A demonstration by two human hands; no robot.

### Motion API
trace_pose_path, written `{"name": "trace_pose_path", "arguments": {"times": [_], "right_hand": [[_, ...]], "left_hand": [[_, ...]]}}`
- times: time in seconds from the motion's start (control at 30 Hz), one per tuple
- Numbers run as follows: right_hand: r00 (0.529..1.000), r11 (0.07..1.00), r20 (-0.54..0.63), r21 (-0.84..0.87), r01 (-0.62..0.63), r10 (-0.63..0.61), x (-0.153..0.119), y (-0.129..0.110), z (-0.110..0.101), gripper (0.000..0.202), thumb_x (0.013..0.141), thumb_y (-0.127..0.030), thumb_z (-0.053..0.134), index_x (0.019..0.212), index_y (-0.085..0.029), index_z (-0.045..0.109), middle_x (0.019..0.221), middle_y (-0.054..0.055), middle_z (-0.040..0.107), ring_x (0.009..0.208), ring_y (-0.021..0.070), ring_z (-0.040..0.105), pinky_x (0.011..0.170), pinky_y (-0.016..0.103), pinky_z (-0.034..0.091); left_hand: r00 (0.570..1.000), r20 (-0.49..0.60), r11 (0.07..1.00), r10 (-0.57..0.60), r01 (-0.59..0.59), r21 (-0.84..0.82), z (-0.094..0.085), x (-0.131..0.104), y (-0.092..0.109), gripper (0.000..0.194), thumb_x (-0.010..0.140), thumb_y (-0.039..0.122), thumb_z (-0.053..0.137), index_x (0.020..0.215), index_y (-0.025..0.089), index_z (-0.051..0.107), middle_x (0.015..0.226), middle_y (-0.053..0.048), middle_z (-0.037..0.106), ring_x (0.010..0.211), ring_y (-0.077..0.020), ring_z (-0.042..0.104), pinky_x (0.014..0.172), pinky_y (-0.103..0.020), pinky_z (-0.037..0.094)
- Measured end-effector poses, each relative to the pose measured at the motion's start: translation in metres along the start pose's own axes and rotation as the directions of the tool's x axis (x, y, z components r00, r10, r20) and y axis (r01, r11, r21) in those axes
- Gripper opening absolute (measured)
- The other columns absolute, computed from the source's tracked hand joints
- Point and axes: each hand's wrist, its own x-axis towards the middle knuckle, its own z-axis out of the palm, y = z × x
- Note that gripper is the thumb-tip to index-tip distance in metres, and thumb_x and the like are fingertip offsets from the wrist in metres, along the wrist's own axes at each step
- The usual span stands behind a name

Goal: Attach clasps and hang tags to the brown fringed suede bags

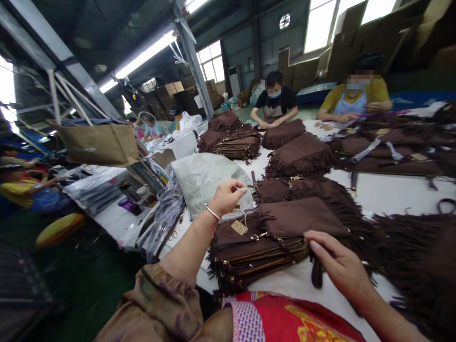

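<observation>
Fringed bags [302, 213], seemingly assembled; paper tag [239, 227] atop, none discernible below. Left hand [228, 196]: pinched, contents unclear. Right hand [338, 259]: at bag edge, grip untellable.

Pouches [306, 213] look matt, suede-like; their clasps [262, 235], glossy metal; the tag [239, 227], paper; the bag [201, 178], crinkled plastic.

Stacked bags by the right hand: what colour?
The bags are dark brown, best seen in the head view.
</observation>
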Motion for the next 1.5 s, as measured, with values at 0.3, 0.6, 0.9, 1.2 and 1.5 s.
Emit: {"name": "trace_pose_path", "arguments": {"times": [0.3,0.6,0.9,1.2,1.5], "right_hand": [[0.966,0.857,0.251,0.481,-0.185,0.067,0.025,-0.069,0.03,0.039,0.091,-0.049,0.051,0.112,-0.02,0.067,0.091,0.006,0.069,0.081,0.0178,0.064,0.076,0.032,0.054],[0.876,0.742,0.218,0.466,-0.481,0.431,0.005,-0.038,0.04,0.039,0.073,-0.052,0.071,0.079,-0.013,0.07,0.059,-0.002,0.052,0.046,0.0063,0.036,0.04,0.02,0.026],[0.971,0.982,0.2,0.109,-0.153,0.129,-0.02,-0.017,0.051,0.032,0.087,-0.04,0.057,0.11,-0.022,0.072,0.083,0.005,0.071,0.072,0.0181,0.063,0.067,0.029,0.052],[0.959,0.994,0.268,0.017,-0.104,0.096,-0.018,-0.015,0.056,0.027,0.091,-0.038,0.053,0.085,-0.022,0.073,0.081,0.004,0.07,0.076,0.0181,0.064,0.07,0.027,0.05],[0.946,0.957,0.172,0.049,-0.286,0.274,-0.017,-0.016,0.051,0.031,0.086,-0.045,0.054,0.076,-0.019,0.066,0.071,0.002,0.065,0.07,0.0178,0.059,0.065,0.026,0.047]], "left_hand": [[0.959,0.212,0.968,0.186,-0.142,-0.206,0.067,-0.055,0.069,0.013,0.084,0.025,0.061,0.074,0.018,0.065,0.08,-0.003,0.063,0.078,-0.0147,0.057,0.072,-0.027,0.046],[0.955,0.289,0.971,-0.072,0.133,-0.199,0.096,-0.091,0.03,0.011,0.084,0.024,0.055,0.077,0.019,0.062,0.078,-0.002,0.062,0.073,-0.0142,0.056,0.068,-0.026,0.044],[0.938,0.28,0.948,-0.205,0.261,-0.18,0.106,-0.128,0.009,0.013,0.082,0.023,0.054,0.07,0.021,0.057,0.075,-0.003,0.06,0.071,-0.0157,0.054,0.064,-0.028,0.043],[0.967,0.243,0.99,-0.076,0.103,-0.1,0.1,-0.126,-0.001,0.013,0.086,0.021,0.053,0.072,0.021,0.055,0.08,-0.003,0.059,0.077,-0.0156,0.055,0.071,-0.029,0.046],[0.954,0.297,0.845,-0.038,-0.128,0.52,0.118,-0.091,-0.036,0.013,0.084,0.026,0.062,0.095,0.018,0.06,0.097,-0.01,0.06,0.096,-0.0251,0.055,0.084,-0.038,0.045]]}}
